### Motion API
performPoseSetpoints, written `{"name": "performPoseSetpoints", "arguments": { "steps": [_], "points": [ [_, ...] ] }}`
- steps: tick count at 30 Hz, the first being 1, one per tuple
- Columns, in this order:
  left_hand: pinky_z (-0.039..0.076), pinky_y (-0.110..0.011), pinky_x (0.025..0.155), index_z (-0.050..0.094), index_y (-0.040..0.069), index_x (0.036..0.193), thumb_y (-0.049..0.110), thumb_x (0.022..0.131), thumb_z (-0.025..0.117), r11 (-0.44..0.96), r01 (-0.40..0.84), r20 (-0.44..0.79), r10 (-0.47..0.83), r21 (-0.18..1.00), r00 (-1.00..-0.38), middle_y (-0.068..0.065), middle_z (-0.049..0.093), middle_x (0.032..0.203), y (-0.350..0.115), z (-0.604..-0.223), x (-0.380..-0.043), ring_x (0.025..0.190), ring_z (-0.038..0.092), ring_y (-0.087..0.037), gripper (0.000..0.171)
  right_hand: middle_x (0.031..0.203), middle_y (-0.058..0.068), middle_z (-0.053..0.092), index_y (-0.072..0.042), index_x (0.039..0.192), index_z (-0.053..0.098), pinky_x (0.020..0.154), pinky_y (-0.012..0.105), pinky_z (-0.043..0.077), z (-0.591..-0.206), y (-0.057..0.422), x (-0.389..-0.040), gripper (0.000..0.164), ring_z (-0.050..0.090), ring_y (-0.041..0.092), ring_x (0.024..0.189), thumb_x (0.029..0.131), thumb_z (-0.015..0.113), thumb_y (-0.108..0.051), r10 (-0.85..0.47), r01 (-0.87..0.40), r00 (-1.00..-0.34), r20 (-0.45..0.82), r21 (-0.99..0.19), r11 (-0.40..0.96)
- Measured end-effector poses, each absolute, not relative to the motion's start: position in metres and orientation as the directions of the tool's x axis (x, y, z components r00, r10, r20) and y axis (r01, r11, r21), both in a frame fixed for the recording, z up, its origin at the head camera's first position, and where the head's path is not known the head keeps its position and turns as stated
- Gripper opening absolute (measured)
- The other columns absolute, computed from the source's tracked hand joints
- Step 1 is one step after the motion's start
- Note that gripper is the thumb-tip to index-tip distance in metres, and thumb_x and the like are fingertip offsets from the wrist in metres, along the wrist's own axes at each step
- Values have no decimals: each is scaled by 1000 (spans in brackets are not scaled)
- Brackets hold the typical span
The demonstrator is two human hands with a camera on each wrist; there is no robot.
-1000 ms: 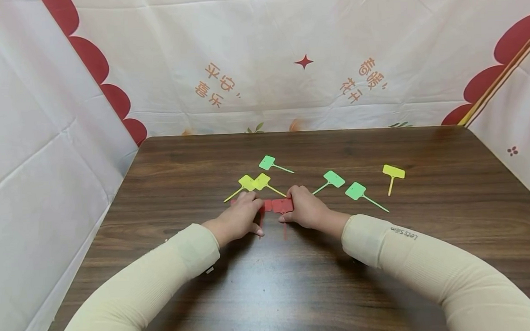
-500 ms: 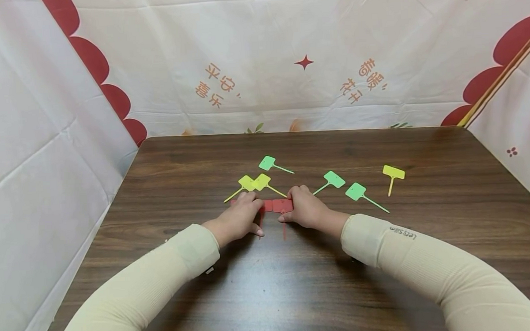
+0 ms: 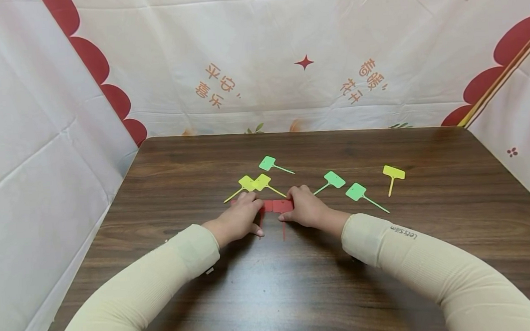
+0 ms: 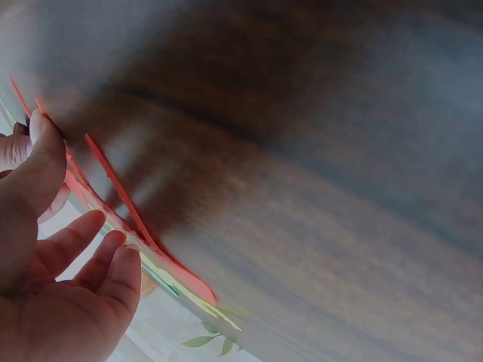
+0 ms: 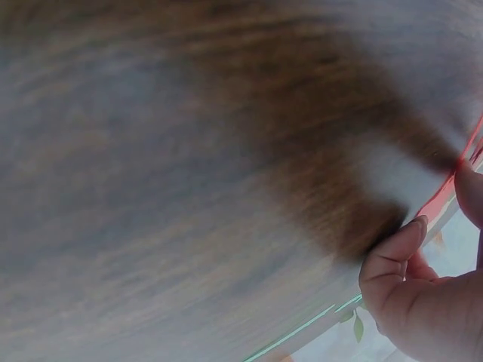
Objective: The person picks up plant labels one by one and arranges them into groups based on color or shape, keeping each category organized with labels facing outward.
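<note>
Red plastic plant labels, T-shaped with thin stems, lie side by side on the dark wooden table, edges nearly meeting. My left hand (image 3: 238,218) is over the left part of the row, index finger on the middle red label (image 3: 268,205) and thumb by its stem; the other fingers extend over the row. It mostly hides the leftmost red label (image 4: 181,273), whose stem shows in the left wrist view. My right hand (image 3: 308,208) pinches the right red label (image 3: 280,205) near its right end, thumb at the lower edge and fingers at the upper edge.
Just beyond the hands lie two yellow labels (image 3: 262,181), heads touching. A green label (image 3: 267,162) is behind them. Two more green labels (image 3: 355,191) lie to the right, with a yellow label (image 3: 393,172) farther right. A printed white cloth (image 3: 258,46) hangs behind the table.
The right red label has shifted very slightly, its stem end swinging a little left. Both hands stay in nearly the same place; the other labels are unmoved.
</note>
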State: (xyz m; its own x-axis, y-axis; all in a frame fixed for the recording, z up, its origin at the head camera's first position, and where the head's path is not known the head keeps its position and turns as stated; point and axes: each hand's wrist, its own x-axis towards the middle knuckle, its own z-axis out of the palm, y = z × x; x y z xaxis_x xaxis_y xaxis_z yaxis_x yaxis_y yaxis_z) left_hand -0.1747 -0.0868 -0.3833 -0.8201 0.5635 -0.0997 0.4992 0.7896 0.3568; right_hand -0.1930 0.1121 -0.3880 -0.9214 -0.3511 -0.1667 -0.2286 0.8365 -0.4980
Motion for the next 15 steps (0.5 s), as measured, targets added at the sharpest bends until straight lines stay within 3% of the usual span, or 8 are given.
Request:
{"name": "performPoseSetpoints", "arguments": {
  "steps": [15],
  "points": [
    [42, -36, 91, 61, 0, 112, 28, 71, 84, 795, 499, -95, 558, 344, -824, -10, 51, 108, -86, -385, -176, 103, 43, -26, 55, 99, 17, 50, 4, 107, 55, 78, 38, 47, -389, 110, -193, 43, 51, 25, 83, 85, 75, -27, -336, -226, -927, -168, -465, 856]
  ]
}}
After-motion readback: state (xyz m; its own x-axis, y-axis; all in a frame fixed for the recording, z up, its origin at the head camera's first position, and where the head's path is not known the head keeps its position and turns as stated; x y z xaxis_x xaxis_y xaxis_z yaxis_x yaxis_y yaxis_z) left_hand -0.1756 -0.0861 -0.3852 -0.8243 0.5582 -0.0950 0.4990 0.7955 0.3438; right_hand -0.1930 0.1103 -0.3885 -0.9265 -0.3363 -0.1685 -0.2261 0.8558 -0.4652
